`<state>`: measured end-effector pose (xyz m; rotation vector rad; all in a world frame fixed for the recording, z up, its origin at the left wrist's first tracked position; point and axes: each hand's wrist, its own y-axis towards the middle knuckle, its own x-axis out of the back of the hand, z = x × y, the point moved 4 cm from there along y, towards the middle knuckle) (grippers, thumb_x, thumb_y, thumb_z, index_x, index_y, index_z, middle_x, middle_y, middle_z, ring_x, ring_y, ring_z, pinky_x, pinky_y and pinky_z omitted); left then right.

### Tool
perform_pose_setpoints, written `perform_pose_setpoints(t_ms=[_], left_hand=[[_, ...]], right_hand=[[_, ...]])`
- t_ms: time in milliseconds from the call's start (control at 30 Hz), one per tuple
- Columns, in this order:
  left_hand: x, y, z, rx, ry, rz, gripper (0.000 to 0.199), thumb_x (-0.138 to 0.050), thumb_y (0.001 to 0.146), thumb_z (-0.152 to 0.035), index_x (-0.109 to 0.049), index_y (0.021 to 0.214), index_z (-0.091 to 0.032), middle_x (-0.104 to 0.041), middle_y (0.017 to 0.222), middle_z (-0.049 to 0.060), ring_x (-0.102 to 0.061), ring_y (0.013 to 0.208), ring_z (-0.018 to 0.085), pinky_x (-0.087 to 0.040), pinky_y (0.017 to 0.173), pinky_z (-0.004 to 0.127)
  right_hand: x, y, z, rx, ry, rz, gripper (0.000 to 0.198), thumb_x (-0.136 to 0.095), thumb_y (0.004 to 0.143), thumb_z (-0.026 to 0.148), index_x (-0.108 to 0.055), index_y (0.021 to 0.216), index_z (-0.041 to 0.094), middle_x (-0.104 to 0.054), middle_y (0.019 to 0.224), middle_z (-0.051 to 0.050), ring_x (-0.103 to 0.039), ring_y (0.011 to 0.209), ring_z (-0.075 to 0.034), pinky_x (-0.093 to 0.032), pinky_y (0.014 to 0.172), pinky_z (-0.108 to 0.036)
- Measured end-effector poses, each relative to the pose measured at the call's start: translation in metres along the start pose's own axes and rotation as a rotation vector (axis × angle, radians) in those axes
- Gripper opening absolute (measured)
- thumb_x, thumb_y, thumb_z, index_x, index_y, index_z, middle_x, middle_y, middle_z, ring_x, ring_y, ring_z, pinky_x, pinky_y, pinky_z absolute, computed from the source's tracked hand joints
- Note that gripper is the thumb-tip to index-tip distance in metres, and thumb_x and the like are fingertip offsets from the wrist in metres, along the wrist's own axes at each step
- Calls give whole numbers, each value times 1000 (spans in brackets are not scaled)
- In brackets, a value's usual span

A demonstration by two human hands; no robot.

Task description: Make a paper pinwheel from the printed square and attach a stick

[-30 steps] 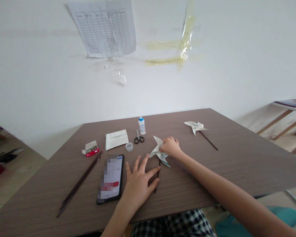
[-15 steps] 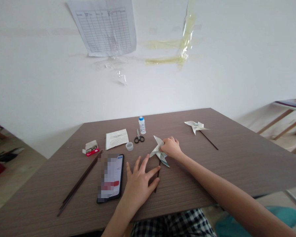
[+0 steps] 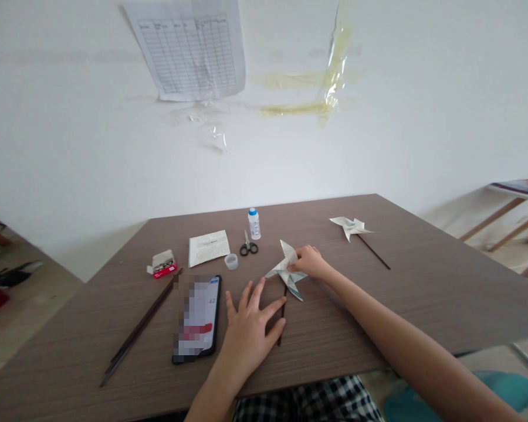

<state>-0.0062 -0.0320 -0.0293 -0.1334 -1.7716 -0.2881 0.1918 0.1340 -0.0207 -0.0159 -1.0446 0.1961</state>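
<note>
A printed-paper pinwheel (image 3: 289,275) lies in front of me, its dark stick (image 3: 283,319) pointing toward my edge of the table. My right hand (image 3: 308,259) is closed at the right side of the paper blades, thumb near the centre; its fingertips are partly hidden. With fingers spread, my left hand (image 3: 251,325) rests on the table left of the stick. Its thumb and index tips come up to the stick; I cannot tell whether they press on it. A second pinwheel (image 3: 351,227) with a dark stick lies farther off to the right.
Left of my hands are a phone (image 3: 202,316), dark sticks (image 3: 141,328) and a red box of small metal pieces (image 3: 163,266). Behind them sit folded printed paper (image 3: 209,247), a clear cap (image 3: 231,261), scissors (image 3: 248,246) and a blue-capped bottle (image 3: 254,224). A wall borders the table.
My right hand has shifted slightly right and its grip on the pinwheel's blades looks different. The blades have turned a little. My left hand stays nearly in place.
</note>
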Motion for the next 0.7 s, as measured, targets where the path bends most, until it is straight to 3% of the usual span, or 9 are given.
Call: perform_pose_setpoints(t_ms=[133,333,433,533,700], left_hand=[[0,0,0,2,-24,19,46,-82,108,-30,-84,152,-47,-52,190,11,-47,174,53,-18,136,99],[4,-1,-1,-14,-48,6,46,-84,106,-29,-86,149,-43,-52,190,13,-48,174,54,-17,135,99],[5,-2,-1,-27,-58,18,44,-83,106,-29,-87,149,-41,-51,190,14,-48,173,55,-18,135,99],[5,-2,-1,-29,-65,-2,43,-83,106,-30,-88,147,-41,-52,189,13,-50,172,54,-20,136,98],[4,-2,-1,-17,-70,4,42,-85,104,-32,-89,145,-41,-53,189,13,-49,172,54,-19,136,98]], right_hand=[[0,3,-8,34,128,27,13,-95,81,27,-86,75,22,-84,86,-5,-79,104,-31,-55,104,-39],[4,6,-21,78,397,70,27,-98,77,45,-89,84,20,-83,79,-3,-76,86,-27,-56,81,-34],[12,8,-32,105,555,81,40,-97,74,55,-90,87,18,-86,85,-5,-75,83,-26,-56,80,-35],[22,10,-44,123,802,76,53,-105,58,63,-88,80,18,-86,85,-9,-74,83,-27,-55,79,-38],[22,13,-51,135,783,116,57,-107,53,65,-89,81,19,-86,85,-8,-73,82,-27,-53,78,-37]])
